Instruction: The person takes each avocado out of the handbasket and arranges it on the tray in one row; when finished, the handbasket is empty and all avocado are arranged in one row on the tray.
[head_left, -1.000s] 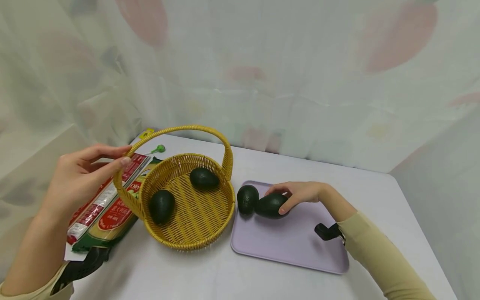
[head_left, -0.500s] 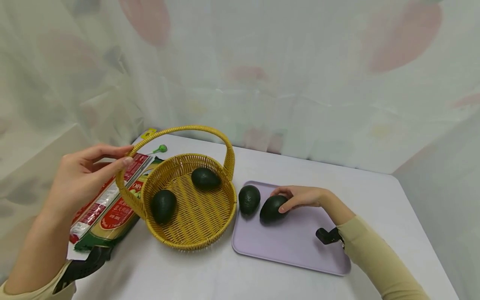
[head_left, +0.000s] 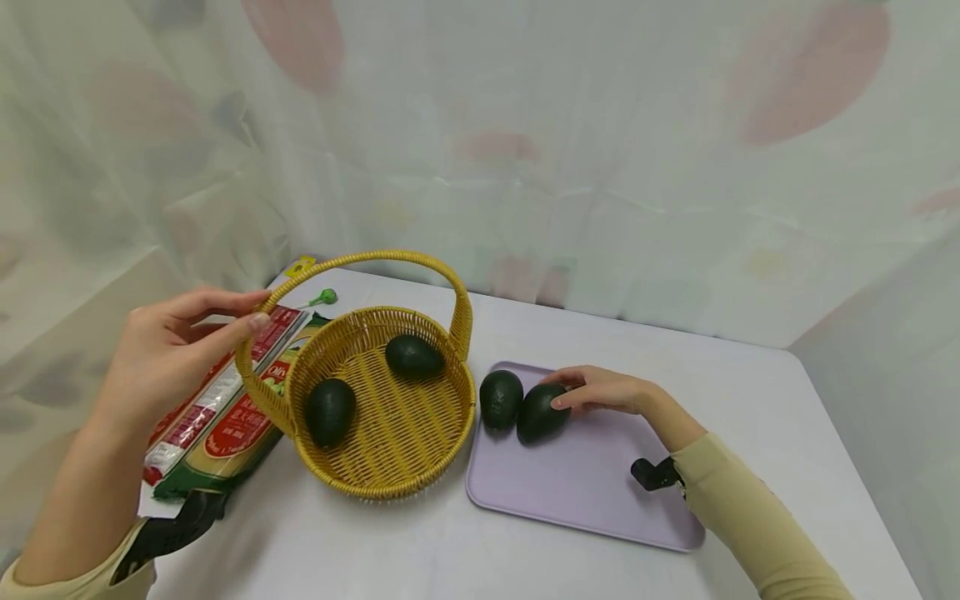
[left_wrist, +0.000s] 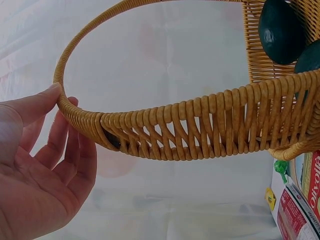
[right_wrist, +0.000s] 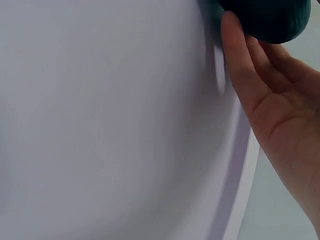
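The left hand (head_left: 165,350) pinches the handle of a yellow woven basket (head_left: 386,492) between thumb and fingers; the left wrist view shows the thumb (left_wrist: 42,104) pressed against it. Inside the basket lie two dark green avocados, one at the left (head_left: 330,412) and one at the back (head_left: 414,357). Over the lilac tray (head_left: 592,483), the right hand (head_left: 600,389) has its thumb and fingers about an avocado (head_left: 542,414). This avocado sits beside another avocado (head_left: 501,400) at the tray's left end. In the right wrist view it is partly cut off (right_wrist: 272,20).
Left of the basket lie a green-and-red packet (head_left: 232,433) and a red-and-white packet (head_left: 187,417). A green round-headed item (head_left: 327,296) and a small yellow item (head_left: 300,267) lie behind them. A pale patterned curtain (head_left: 600,167) hangs behind the white table (head_left: 360,550).
The right hand's avocado has turned from lying lengthwise to tilted; it moved away from its neighbour, then slightly back towards it. The thumb shifted higher on it. The left hand stays on the handle.
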